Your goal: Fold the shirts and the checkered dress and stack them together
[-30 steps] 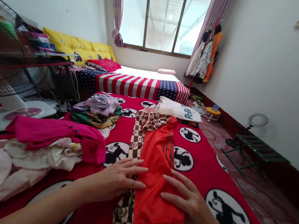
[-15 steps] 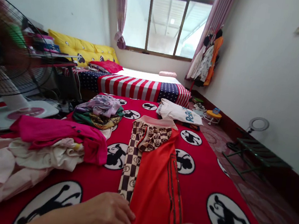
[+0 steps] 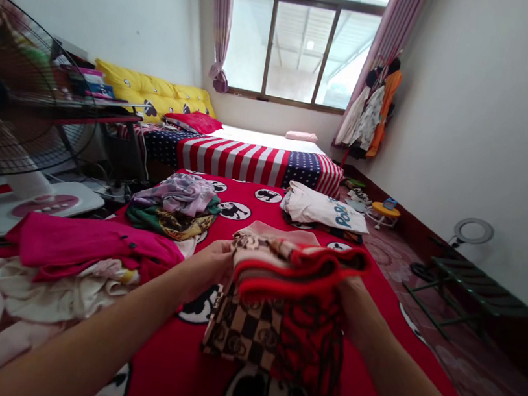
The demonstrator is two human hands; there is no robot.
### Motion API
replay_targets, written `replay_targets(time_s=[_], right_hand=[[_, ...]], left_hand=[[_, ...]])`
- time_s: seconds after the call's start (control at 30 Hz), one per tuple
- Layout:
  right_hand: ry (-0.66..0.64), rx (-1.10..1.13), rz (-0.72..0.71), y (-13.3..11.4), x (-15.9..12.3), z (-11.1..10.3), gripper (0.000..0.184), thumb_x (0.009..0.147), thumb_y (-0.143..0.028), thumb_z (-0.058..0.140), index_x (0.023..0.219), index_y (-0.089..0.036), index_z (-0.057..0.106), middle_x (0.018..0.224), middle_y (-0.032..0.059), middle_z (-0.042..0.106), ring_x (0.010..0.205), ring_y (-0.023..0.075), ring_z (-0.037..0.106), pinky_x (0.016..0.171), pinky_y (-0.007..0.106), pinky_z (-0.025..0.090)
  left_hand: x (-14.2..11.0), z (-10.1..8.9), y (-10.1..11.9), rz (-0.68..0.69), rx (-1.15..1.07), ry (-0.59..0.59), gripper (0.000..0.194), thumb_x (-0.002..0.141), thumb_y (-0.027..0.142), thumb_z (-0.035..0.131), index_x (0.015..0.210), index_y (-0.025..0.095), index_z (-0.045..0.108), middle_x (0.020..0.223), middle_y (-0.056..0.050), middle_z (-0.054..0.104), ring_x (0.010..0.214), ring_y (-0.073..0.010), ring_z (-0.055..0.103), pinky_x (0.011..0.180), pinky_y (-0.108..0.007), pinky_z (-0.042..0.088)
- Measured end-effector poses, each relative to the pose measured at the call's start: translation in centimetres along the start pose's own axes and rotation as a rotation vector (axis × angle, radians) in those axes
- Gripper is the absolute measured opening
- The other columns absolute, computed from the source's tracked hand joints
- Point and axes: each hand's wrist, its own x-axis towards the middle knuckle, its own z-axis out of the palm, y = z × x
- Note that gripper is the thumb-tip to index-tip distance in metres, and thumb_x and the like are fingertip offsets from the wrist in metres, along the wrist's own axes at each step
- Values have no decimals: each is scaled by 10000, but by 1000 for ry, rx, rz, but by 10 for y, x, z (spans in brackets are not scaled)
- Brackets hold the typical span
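Observation:
Both of my hands hold an orange-red garment with a brown checkered panel (image 3: pixel 280 292) lifted above the red blanket with black cartoon prints (image 3: pixel 181 370). It is folded over on itself, its lower half hanging down. My left hand (image 3: pixel 208 267) grips the fold's left end, fingers closed. My right hand (image 3: pixel 352 299) grips the right end, mostly hidden behind the cloth.
A pile with a magenta garment (image 3: pixel 90 246) and pale clothes lies at left. A purple and green heap (image 3: pixel 177 202) sits beyond it, a white printed shirt (image 3: pixel 324 210) at back right. A fan (image 3: pixel 7 103) stands at left, a striped bed (image 3: pixel 249 160) behind, a green folding rack (image 3: pixel 472 286) by the right wall.
The garment lay flat with my hands smoothing it; my hands slid to its near end, then lifted that end up and forward, folding the garment in half.

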Motion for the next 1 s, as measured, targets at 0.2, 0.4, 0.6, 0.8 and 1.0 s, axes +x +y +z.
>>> replay_targets(time_s=[0.2, 0.4, 0.6, 0.8, 1.0], right_hand=[[308, 181, 67, 66, 52, -15, 528, 691, -379, 734, 1141, -228, 503, 926, 38, 720, 869, 225, 692, 806, 346, 543], [286, 70, 55, 62, 45, -9, 610, 692, -393, 734, 1221, -233, 472, 1077, 71, 680, 945, 247, 676, 826, 378, 547], [348, 122, 22, 64, 45, -11, 486, 727, -427, 698, 1145, -229, 546, 1022, 55, 692, 913, 228, 672, 760, 325, 556], [497, -9, -12, 60, 44, -32, 471, 663, -430, 721, 1050, -200, 584, 855, 37, 686, 647, 157, 626, 462, 216, 467], [330, -211, 132, 55, 41, -38, 452, 627, -461, 724, 949, -176, 585, 606, -22, 600, 476, 112, 517, 383, 195, 361]], left_hand=[[51, -20, -73, -86, -131, 249, 749, 735, 358, 754, 1361, 180, 384, 1016, -101, 698, 852, -206, 690, 719, -287, 548], [48, -16, -78, 56, 48, 199, 800, 751, 324, 728, 1430, 232, 315, 1185, -100, 647, 1043, -264, 639, 893, -392, 512], [46, -17, -74, 72, 304, 231, 551, 693, 330, 748, 1204, 179, 609, 1212, -81, 638, 1100, -270, 596, 981, -401, 447], [32, -31, -54, -123, 453, 42, 554, 654, 401, 767, 1140, 168, 640, 969, -71, 689, 860, -229, 653, 708, -295, 521], [14, -40, -35, -230, 613, -295, 732, 591, 324, 785, 1276, 258, 536, 854, 19, 643, 718, -157, 603, 576, -198, 463]])
